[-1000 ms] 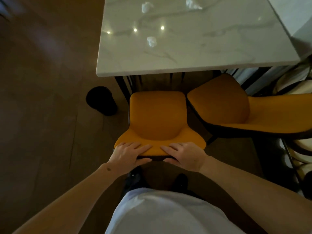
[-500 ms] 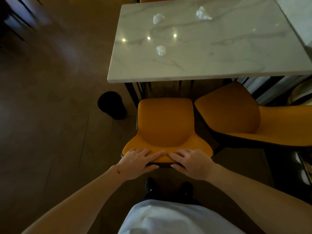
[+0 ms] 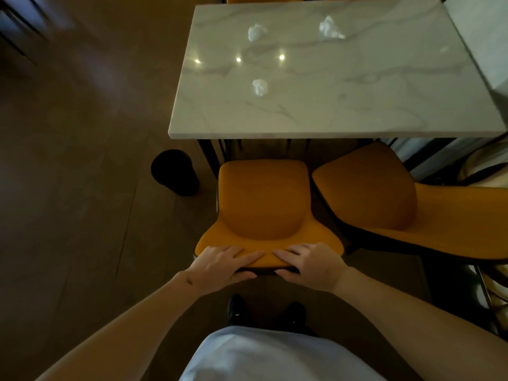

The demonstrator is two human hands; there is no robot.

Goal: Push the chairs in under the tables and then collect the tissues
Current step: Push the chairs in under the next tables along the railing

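Left hand (image 3: 220, 266), right hand (image 3: 310, 264) both clasp orange chair (image 3: 264, 204) backrest top.

Both hands grip the back edge of a chair (image 3: 264, 204) at 6 o'clock of the table (image 3: 357, 105), left hand (image 3: 220, 264) beside right hand (image 3: 312, 264). A second chair (image 3: 384, 199) sits at its 3 o'clock, a bin (image 3: 174, 171) at its 9 o'clock. Three tissues lie on the table: near (image 3: 259, 86), far left (image 3: 256, 31), far right (image 3: 330, 28).
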